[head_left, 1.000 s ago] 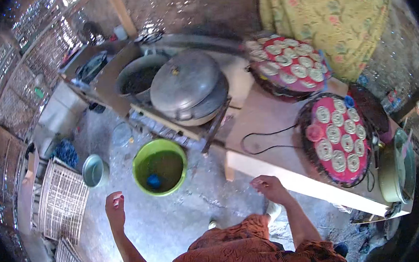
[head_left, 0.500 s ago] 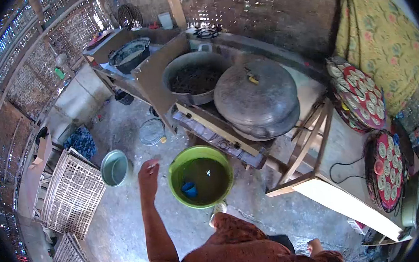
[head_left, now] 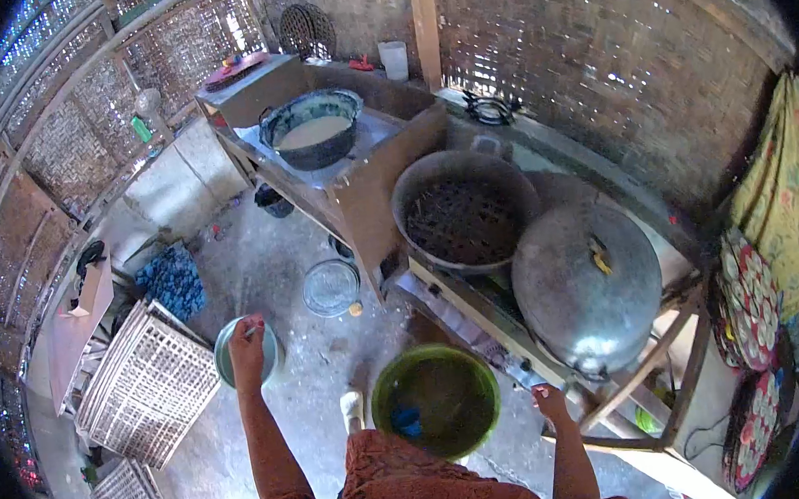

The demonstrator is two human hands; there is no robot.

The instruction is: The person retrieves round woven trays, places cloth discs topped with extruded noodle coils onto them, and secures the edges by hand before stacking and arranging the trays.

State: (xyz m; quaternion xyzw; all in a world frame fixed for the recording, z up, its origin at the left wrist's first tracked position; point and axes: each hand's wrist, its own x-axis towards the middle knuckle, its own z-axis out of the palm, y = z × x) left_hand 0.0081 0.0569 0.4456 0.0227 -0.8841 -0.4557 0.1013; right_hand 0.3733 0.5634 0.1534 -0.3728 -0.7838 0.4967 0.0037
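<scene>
My left hand [head_left: 247, 349] is raised in front of the small pale green bucket [head_left: 272, 363], its fingers curled, with what they hold, if anything, too small to make out. My right hand [head_left: 550, 401] is near the lower edge of the stove, right of the green basin [head_left: 487, 402]; its fingers look bent and their grip is unclear. The basin holds murky water and a blue cup [head_left: 406, 422]. On the stove stand a large lidded pot [head_left: 576, 282] and an open pot [head_left: 412, 169] with a dark slatted inside.
A dark basin [head_left: 317, 151] of pale contents stands on the back table [head_left: 252, 158]. Woven racks [head_left: 153, 391] lean at the left near a blue cloth [head_left: 172, 281]. A clear lid [head_left: 330, 289] lies on the floor. Trays of coiled white pieces [head_left: 746, 297] are at the right.
My view has swung left, so the stove and trays sit further right. My left hand now overlaps the small bucket. My right hand has come up beside the green basin.
</scene>
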